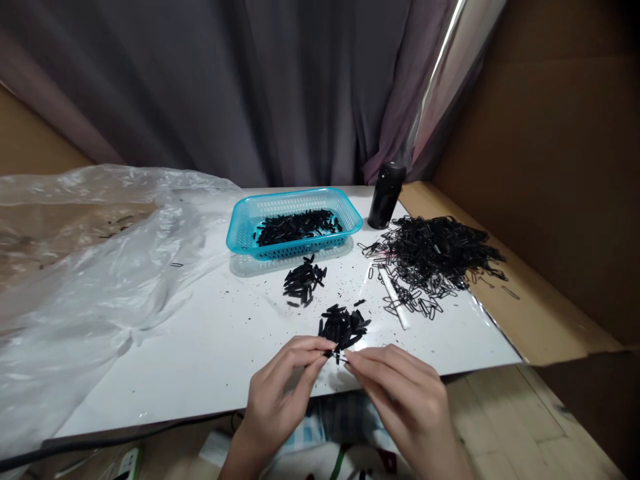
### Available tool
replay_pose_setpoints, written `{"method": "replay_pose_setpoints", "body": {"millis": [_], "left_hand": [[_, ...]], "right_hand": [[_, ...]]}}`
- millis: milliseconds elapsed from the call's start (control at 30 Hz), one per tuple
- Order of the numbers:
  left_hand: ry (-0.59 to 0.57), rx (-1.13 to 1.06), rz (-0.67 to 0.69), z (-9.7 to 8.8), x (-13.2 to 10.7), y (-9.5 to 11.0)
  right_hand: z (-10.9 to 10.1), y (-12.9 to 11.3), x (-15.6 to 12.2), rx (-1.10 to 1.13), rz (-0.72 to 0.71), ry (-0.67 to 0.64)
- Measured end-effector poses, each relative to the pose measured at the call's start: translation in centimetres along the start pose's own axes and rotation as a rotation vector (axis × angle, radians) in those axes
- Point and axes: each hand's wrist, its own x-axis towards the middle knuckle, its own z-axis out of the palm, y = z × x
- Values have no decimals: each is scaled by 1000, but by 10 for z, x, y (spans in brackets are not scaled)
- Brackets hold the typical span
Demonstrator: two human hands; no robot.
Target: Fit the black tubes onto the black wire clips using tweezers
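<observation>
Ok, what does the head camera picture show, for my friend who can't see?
A person's left hand and right hand pinch tiny dark pieces near a pile of black strips on a white table. Behind are another strip pile, a blue basket holding more strips and a dark cylinder; wire loops heap at right.

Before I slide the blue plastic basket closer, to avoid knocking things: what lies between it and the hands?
In the head view, a far heap of slim black pieces, then a nearer heap, both on the black-flecked white tabletop.
</observation>
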Motion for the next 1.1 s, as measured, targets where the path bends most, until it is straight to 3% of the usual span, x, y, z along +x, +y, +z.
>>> {"method": "replay_pose_setpoints", "body": {"millis": [367, 667, 800, 933, 1100], "left_hand": [[17, 130, 58, 3, -4, -1], [-159, 77, 100, -8, -5, -8], [-185, 3, 43, -9, -5, -7], [-144, -38, -34, -3, -8, -5], [-52, -50, -139, 3, -9, -6]], "right_hand": [[1, -1, -4, -88, 59, -49], [-15, 6, 7, 80, 155, -306], [-19, 15, 13, 270, 195, -338], [-18, 17, 13, 397, 234, -312], [-14, 8, 11, 516, 173, -337]]}}
